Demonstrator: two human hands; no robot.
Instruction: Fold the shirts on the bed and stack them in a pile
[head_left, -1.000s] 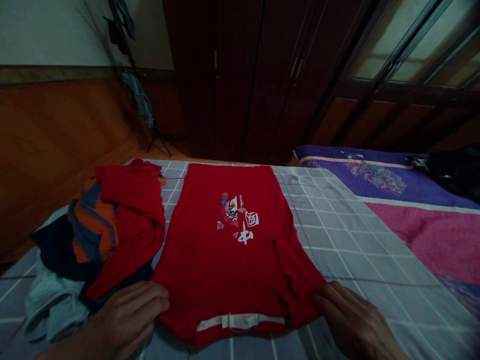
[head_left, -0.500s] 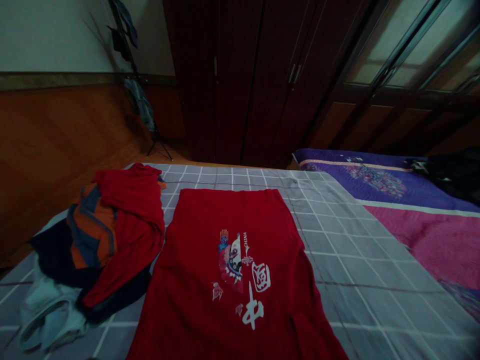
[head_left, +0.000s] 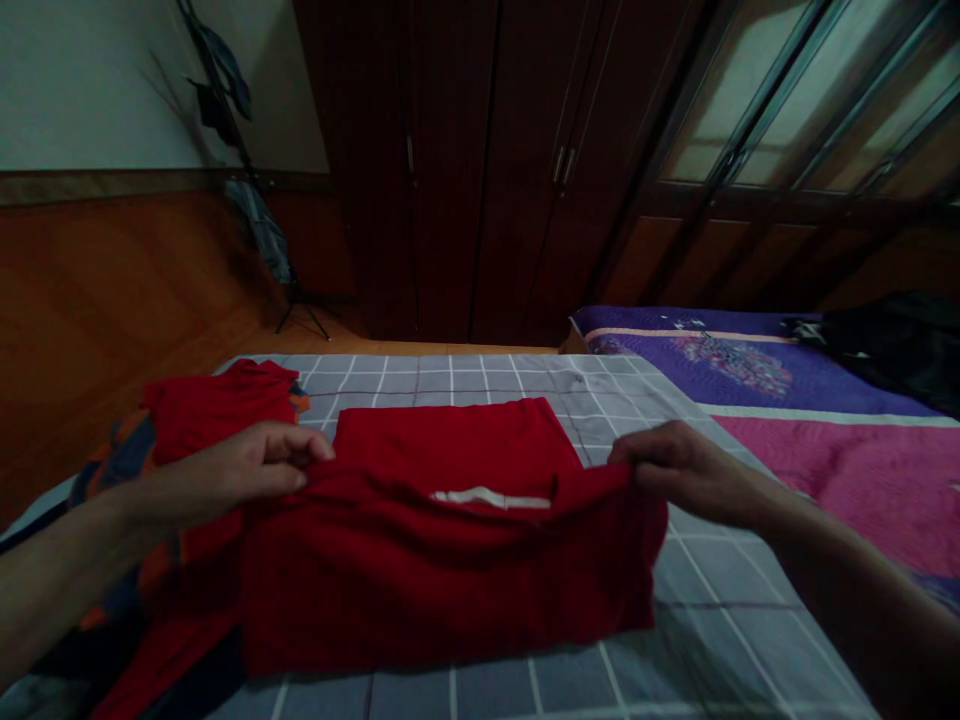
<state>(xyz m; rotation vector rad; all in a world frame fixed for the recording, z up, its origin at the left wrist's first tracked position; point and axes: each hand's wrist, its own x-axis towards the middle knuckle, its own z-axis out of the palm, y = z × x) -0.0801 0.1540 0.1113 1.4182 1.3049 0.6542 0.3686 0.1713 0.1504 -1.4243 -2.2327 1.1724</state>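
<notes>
A red shirt point(head_left: 450, 570) lies on the grey checked bedsheet point(head_left: 712, 590), its near part lifted and turned over toward the far end. My left hand point(head_left: 277, 455) pinches its raised edge at the left. At the right end of that same edge, my right hand point(head_left: 667, 460) is closed on the cloth. Between the hands, a white strip shows along the neckline. The printed front is now covered by the folded cloth, and a flat red part still shows beyond it.
On the left lies a pile of clothes point(head_left: 217, 400), red, orange and dark blue, partly behind my left arm. A second bed with a purple and pink cover point(head_left: 750, 370) stands at the right. Beyond are a dark wardrobe point(head_left: 450, 200) and a clothes stand point(head_left: 255, 220).
Both hands have come into view and grip the shirt. Its near end has been raised and folded away from me over the print. The view has tilted slightly.
</notes>
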